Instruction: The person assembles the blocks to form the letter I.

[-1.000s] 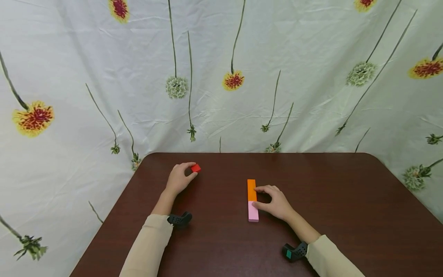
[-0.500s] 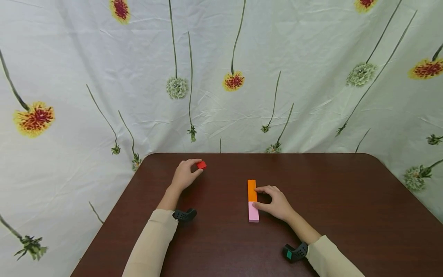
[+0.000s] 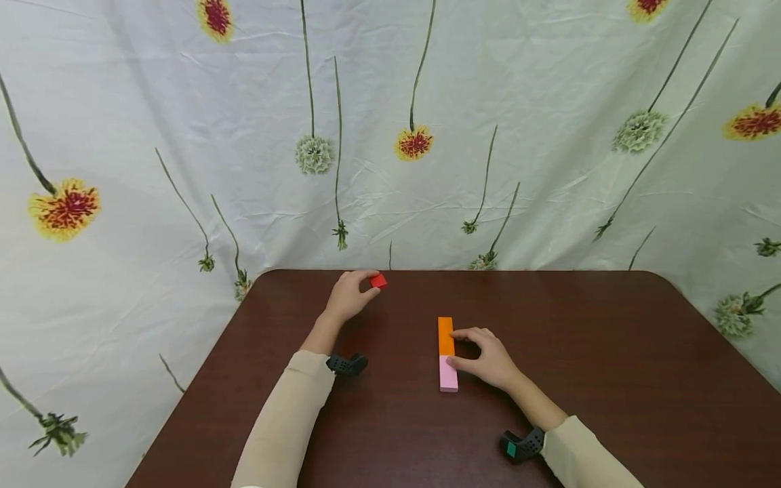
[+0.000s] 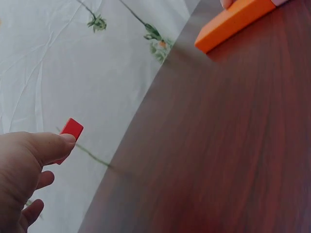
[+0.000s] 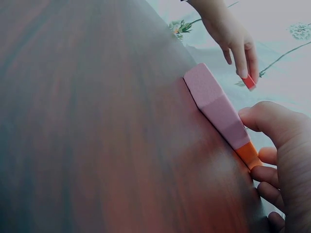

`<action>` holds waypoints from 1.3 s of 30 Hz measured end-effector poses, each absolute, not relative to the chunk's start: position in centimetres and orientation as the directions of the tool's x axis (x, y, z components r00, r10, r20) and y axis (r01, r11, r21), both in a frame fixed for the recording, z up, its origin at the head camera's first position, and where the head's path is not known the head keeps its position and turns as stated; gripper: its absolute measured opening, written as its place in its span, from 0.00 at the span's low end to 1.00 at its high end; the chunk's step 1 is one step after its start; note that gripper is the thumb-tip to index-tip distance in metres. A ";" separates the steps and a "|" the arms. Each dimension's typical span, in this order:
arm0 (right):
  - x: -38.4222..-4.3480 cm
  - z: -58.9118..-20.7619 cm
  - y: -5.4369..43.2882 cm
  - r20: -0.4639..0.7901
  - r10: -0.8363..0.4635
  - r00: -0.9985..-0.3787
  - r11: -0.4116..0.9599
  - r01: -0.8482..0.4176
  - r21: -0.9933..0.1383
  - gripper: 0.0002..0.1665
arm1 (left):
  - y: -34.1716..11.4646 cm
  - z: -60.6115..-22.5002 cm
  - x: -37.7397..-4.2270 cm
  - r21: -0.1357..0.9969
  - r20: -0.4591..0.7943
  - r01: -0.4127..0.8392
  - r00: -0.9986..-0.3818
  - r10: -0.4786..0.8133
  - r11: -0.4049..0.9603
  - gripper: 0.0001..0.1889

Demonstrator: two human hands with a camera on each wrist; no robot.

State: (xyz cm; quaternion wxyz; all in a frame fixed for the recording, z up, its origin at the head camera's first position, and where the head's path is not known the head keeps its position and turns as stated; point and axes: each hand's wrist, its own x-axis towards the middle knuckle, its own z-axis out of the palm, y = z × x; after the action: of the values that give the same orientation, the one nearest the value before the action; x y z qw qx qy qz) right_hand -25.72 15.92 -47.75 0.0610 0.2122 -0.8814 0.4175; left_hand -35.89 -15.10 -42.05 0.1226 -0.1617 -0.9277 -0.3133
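Above the far left part of the table my left hand (image 3: 349, 297) pinches a small red block (image 3: 379, 280) between thumb and fingertips. Seen from the left wrist, the red block (image 4: 73, 128) pokes out past the thumb, partly covered by it. An orange block (image 3: 445, 335) and a pink block (image 3: 448, 381) lie end to end in one straight row, the orange one farther away. My right hand (image 3: 491, 360) rests at the right side of this row. Its thumb touches the pink block (image 5: 214, 99), while the fingertips are at the orange block (image 5: 249, 155).
The dark brown table (image 3: 579, 352) has rounded far corners. Behind its far edge hangs a pale cloth (image 3: 378, 81) printed with flowers. A dark band sits on the left wrist (image 3: 346, 365) and another on the right wrist (image 3: 521, 444).
My left hand has carried the red block to the right and farther away, toward the table's far edge. The right hand and the orange and pink blocks have stayed in place.
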 end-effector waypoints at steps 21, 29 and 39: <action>-25.7 -47.6 16.0 0.282 -0.326 -0.902 0.560 -0.425 -0.712 0.30 | -10.6 -41.2 -37.5 0.528 0.280 0.420 -0.907 0.316 0.738 0.19; -25.8 -47.6 16.0 0.268 -0.316 -0.910 0.576 -0.409 -0.708 0.31 | -8.3 -41.7 -37.3 0.519 0.272 0.448 -0.894 0.355 0.728 0.20; -25.6 -47.6 15.8 0.285 -0.316 -0.905 0.563 -0.421 -0.712 0.30 | -6.0 -43.0 -37.0 0.472 0.234 0.461 -0.887 0.397 0.751 0.20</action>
State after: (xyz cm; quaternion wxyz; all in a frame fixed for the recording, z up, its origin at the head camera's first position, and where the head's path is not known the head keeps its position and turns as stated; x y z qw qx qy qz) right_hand -25.62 15.80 -47.55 0.0627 0.2088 -0.8817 0.4184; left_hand -37.03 -6.03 -43.05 0.0596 -0.2299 -0.9338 -0.2674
